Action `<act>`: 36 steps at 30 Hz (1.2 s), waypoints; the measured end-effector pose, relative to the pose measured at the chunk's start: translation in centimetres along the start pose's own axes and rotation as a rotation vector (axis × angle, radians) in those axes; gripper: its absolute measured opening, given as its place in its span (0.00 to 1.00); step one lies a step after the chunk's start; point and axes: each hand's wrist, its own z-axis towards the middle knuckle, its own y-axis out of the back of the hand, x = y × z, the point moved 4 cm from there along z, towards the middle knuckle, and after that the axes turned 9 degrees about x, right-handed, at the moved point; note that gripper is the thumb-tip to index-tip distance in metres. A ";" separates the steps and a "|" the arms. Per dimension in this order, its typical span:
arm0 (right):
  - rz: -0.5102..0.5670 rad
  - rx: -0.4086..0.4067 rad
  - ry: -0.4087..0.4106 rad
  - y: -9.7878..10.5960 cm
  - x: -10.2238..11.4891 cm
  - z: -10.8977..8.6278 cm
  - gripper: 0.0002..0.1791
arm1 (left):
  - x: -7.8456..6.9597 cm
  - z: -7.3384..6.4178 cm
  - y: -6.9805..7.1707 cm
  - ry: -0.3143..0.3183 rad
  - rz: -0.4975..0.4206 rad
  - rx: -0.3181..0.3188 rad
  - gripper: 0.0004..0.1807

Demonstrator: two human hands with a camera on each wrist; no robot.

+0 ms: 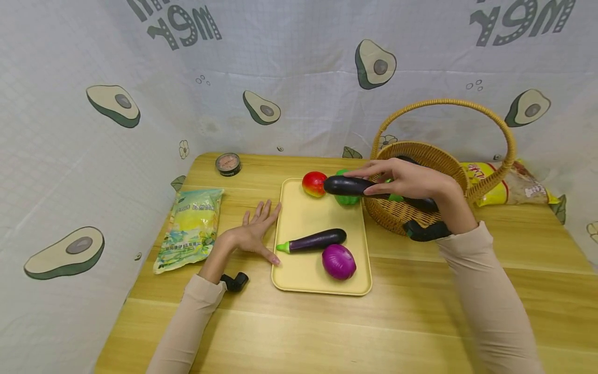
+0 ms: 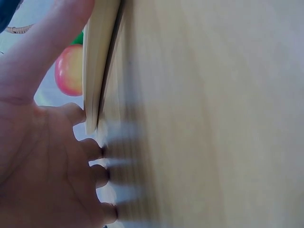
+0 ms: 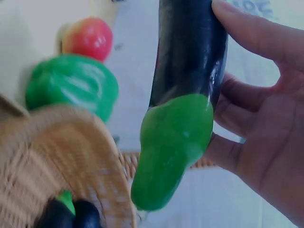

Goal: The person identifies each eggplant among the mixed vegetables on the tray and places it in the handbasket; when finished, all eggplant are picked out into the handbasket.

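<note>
My right hand [image 1: 404,179] grips a dark eggplant [image 1: 348,185] between thumb and fingers, over the tray's far right corner and the basket's near rim. Its green stem end [image 3: 173,142] points toward the basket in the right wrist view. On the yellow tray [image 1: 299,213] lie a second eggplant [image 1: 317,240], a purple onion [image 1: 338,262], a red-yellow fruit [image 1: 314,184] and a green bell pepper [image 1: 348,199], partly hidden by the held eggplant. My left hand [image 1: 254,234] is spread at the tray's left edge, its thumb at the rim.
A wicker basket [image 1: 388,212] with a tall handle stands right of the tray, dark eggplants [image 3: 57,213] inside. Behind it lies a yellow snack bag [image 1: 495,195]. A green-yellow packet [image 1: 190,228] and a small round tin [image 1: 228,163] sit at left. A printed curtain [image 1: 317,114] backs the table.
</note>
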 end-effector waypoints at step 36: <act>0.057 0.030 -0.437 1.4 -9.8 -4.8 0.28 | -0.1 0.0 -0.2 0.000 -0.006 0.005 0.81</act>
